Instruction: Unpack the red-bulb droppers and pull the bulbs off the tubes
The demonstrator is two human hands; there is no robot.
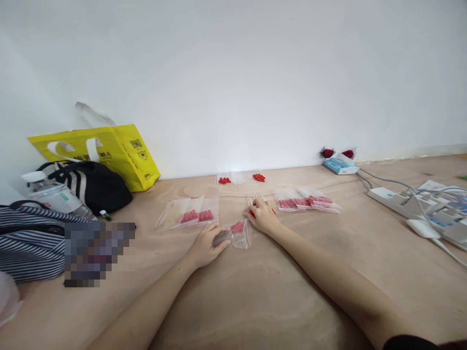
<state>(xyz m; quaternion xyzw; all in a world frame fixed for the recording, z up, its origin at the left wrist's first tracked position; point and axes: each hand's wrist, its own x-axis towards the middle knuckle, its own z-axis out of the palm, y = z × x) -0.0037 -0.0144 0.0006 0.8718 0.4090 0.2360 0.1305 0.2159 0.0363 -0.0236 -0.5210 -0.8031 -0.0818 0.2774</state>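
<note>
My left hand (208, 247) rests on the table, thumb and fingers closed on one end of a clear zip bag (241, 239) with red pieces (236, 227) in it. To its right, my right hand (261, 215) curls its fingers down over small red oblong pieces (273, 211), mostly hidden beneath it. Clear plastic with pale streaks (252, 198) shows just behind those fingers. Left of the hands lie flat zip bags (166, 215) with red pieces inside. Beyond my right hand, several filled zip bags (288, 200) overlap in a row.
Near the wall lie a bag with red pieces (224, 180) and a loose red pile (259, 178). A yellow tote (136, 155), black bag (104, 187), bottle (60, 197) and striped cloth bag (29, 240) stand left. Tissues (341, 165) and a power strip (386, 195) with cables are right.
</note>
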